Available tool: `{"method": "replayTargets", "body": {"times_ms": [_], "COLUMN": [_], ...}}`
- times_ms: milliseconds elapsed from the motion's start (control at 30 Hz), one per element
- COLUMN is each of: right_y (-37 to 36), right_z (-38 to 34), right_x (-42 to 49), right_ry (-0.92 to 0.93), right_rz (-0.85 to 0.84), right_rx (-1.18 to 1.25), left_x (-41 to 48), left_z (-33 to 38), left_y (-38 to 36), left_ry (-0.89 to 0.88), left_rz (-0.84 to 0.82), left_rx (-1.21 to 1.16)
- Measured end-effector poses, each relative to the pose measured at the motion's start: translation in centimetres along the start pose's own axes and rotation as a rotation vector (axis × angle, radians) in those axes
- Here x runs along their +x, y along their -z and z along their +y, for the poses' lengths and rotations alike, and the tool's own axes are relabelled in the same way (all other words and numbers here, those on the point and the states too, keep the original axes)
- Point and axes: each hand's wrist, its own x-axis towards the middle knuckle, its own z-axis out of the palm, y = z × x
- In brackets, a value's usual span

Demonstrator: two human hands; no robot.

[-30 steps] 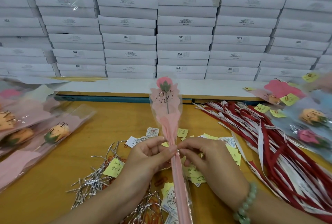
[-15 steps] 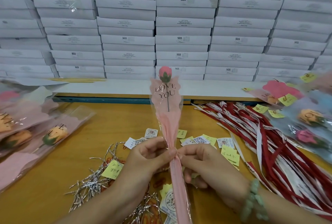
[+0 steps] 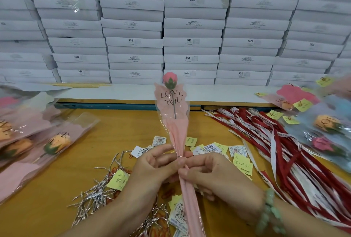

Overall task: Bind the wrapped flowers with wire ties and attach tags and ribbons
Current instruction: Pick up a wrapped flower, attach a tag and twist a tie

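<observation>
We hold the wrapped flower (image 3: 175,122) upright over the table (image 3: 117,136), left hand (image 3: 152,168) and right hand (image 3: 214,174) fingers (image 3: 197,161) both pinching its gathered neck at the wire tie (image 3: 180,156)

Pink wrapped flower (image 3: 175,128); red-white ribbons (image 3: 281,153); silver wire ties (image 3: 95,197).

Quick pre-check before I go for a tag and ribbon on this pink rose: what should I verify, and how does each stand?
1. Wrapped flower upright, bud on top: ok.
2. Wire tie round the wrap's neck: ok; twisted tight: cannot tell.
3. Left hand pinching the neck: ok.
4. Right hand free to reach: not ok, it pinches the wrap just below the tie.
5. Tags lying close by: ok.
6. Ribbons loose to the right: ok.
</observation>
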Motion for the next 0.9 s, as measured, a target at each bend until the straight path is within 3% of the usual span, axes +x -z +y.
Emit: {"method": "replayTargets", "body": {"times_ms": [667, 767, 900], "right_y": [0.4, 0.7, 2.3], "right_z": [0.9, 0.0, -2.6], "right_x": [0.6, 0.6, 0.2], "right_ry": [-0.027, -0.009, -0.018], "right_rz": [-0.065, -0.093, -0.041], "right_rx": [0.044, -0.094, -0.472], "left_x": [0.0, 0.0, 0.1], "left_z": [0.4, 0.3, 0.2], "left_y": [-0.3, -0.3, -0.1], "left_ry": [0.015, 0.01, 0.008], "left_rz": [0.025, 0.015, 0.012], "left_rx": [-0.06, -0.069, -0.077]}}
